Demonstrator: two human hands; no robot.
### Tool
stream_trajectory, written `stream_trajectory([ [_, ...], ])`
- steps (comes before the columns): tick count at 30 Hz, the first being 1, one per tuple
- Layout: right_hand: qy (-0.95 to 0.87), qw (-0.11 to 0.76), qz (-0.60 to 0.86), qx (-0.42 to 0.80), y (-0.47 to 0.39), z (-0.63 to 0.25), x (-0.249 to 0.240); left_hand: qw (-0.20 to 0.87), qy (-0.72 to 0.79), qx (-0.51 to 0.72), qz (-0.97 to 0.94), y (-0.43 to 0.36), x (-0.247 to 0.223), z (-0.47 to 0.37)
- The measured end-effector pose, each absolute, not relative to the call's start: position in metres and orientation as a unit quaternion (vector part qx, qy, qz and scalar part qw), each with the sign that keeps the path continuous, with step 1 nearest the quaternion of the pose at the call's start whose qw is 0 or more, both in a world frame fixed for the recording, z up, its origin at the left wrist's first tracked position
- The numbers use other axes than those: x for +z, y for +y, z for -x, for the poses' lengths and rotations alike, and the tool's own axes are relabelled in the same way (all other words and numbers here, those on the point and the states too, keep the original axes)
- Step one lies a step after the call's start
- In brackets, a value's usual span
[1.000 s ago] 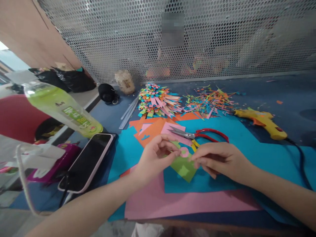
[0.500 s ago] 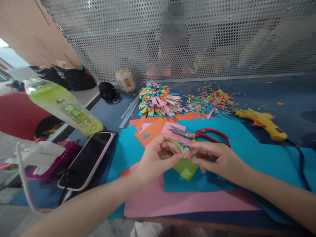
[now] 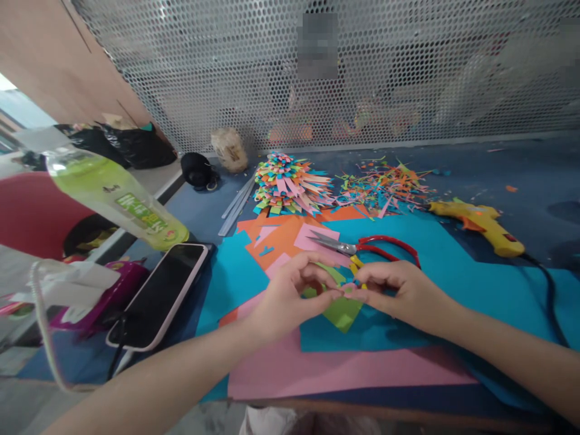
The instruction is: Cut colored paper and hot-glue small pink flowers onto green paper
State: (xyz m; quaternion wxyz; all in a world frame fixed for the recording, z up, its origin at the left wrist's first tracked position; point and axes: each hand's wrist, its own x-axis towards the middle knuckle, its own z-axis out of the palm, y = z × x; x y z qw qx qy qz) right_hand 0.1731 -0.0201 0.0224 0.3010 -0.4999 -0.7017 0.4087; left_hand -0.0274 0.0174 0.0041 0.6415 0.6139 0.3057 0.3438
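Between my fingertips is a small curled paper piece in pink and blue, its exact shape partly hidden. My left hand pinches it from the left, thumb and forefinger together. From the other side my right hand grips it too. Green paper lies just below, over a blue sheet. Red-handled scissors rest beyond my hands, blades pointing left. A yellow object shows behind my right fingers. Farther back stands a layered cone of multicoloured paper strips.
Paper scraps are heaped right of the cone. A yellow glue gun with a black cord lies at right. Clear glue sticks, a phone and a tilted drink bottle are at left. A perforated metal panel borders the back.
The small paper piece has turned and sits slightly lower, with both hands closer together on it. The yellow object behind my right fingers shows more now.
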Motion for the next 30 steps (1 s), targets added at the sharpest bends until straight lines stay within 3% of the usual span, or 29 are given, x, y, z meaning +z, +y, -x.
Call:
stream_trajectory([
  [14, -0.734, 0.305, 0.491, 0.358, -0.021, -0.173, 0.021, 0.639, 0.311, 0.330, -0.621, 0.016, 0.007, 0.030],
  [16, -0.741, 0.318, 0.501, 0.315, -0.022, -0.173, 0.019, 0.603, 0.339, 0.359, -0.627, 0.017, 0.006, 0.032],
  [19, -0.766, 0.315, 0.510, 0.232, -0.025, -0.174, 0.013, 0.462, 0.350, 0.437, -0.688, 0.016, 0.006, 0.036],
  [23, -0.794, 0.259, 0.530, 0.144, -0.028, -0.173, 0.007, 0.226, 0.197, 0.490, -0.818, 0.010, 0.013, 0.036],
  [30, -0.798, 0.211, 0.554, 0.112, -0.029, -0.168, 0.009, 0.274, 0.090, 0.449, -0.845, 0.002, 0.019, 0.025],
])
